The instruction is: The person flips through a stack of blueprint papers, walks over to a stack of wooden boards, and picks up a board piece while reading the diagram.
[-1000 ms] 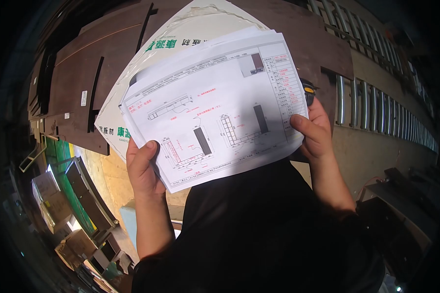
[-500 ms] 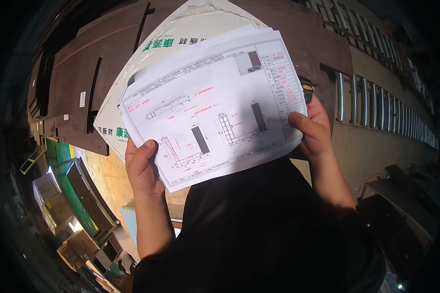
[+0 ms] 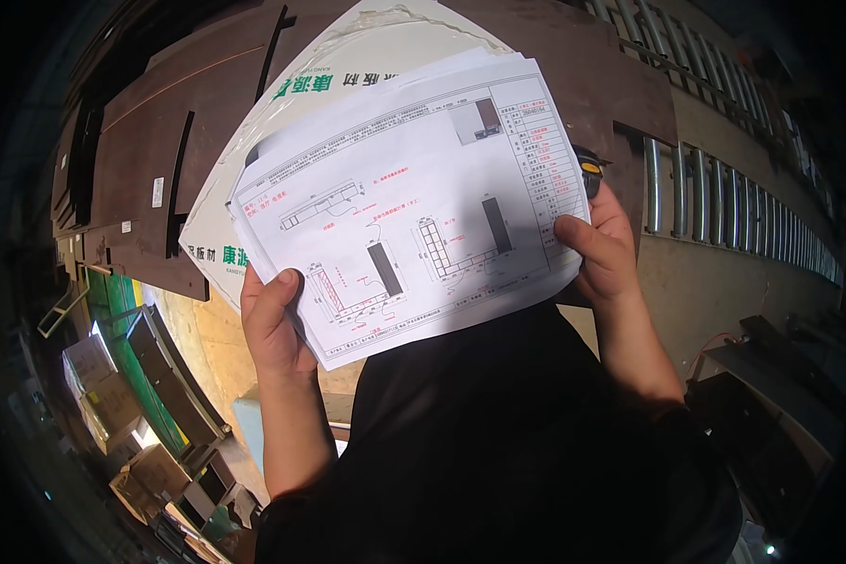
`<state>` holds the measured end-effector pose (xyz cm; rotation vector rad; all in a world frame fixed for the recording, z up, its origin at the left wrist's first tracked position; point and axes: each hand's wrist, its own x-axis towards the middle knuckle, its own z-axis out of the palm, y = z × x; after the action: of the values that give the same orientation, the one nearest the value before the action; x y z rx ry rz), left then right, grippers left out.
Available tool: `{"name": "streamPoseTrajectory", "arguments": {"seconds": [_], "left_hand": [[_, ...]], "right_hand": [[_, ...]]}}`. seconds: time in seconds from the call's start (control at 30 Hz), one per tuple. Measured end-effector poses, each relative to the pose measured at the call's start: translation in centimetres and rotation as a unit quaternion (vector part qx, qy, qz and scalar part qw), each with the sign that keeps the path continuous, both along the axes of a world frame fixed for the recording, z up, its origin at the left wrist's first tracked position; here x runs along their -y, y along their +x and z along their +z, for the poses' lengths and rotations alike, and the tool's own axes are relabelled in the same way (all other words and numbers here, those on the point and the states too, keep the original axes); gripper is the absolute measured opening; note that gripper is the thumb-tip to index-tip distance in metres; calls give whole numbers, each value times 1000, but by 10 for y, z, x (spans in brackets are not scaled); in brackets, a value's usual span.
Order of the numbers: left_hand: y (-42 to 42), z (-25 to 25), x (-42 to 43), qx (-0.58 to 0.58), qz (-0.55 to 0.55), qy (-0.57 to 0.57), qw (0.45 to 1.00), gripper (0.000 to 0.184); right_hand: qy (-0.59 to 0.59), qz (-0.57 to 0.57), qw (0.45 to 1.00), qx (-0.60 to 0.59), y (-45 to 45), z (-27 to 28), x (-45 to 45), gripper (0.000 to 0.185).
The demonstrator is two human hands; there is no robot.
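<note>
Several printed drawing sheets [image 3: 395,226] are spread between my two hands, tilted in front of my body. The top one shows line drawings with red notes, a small photo and a table along its right side. My left hand [image 3: 277,315] pinches the lower left edge, thumb on top and fingers hidden beneath. At the right edge, my right hand [image 3: 602,240] grips the sheets the same way. A black and yellow object [image 3: 588,169], perhaps a tape measure, shows just above my right hand; whether that hand also holds it, I cannot tell.
Behind the sheets lies a white wrapped board [image 3: 218,221] with green lettering, on dark brown panels [image 3: 150,141]. Roller conveyors [image 3: 733,202] run along the right. Cardboard boxes [image 3: 108,390] stand at the lower left, and dark panels [image 3: 771,395] lie at the lower right.
</note>
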<state>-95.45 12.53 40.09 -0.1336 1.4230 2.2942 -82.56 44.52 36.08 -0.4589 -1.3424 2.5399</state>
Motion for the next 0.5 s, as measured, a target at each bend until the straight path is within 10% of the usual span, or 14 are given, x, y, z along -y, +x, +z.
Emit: {"name": "streamPoseTrajectory", "arguments": {"seconds": [0.5], "left_hand": [[0, 3, -3, -5, 9, -3, 1000, 58]], "right_hand": [[12, -2, 1000, 4, 0, 2, 1, 65]]}}
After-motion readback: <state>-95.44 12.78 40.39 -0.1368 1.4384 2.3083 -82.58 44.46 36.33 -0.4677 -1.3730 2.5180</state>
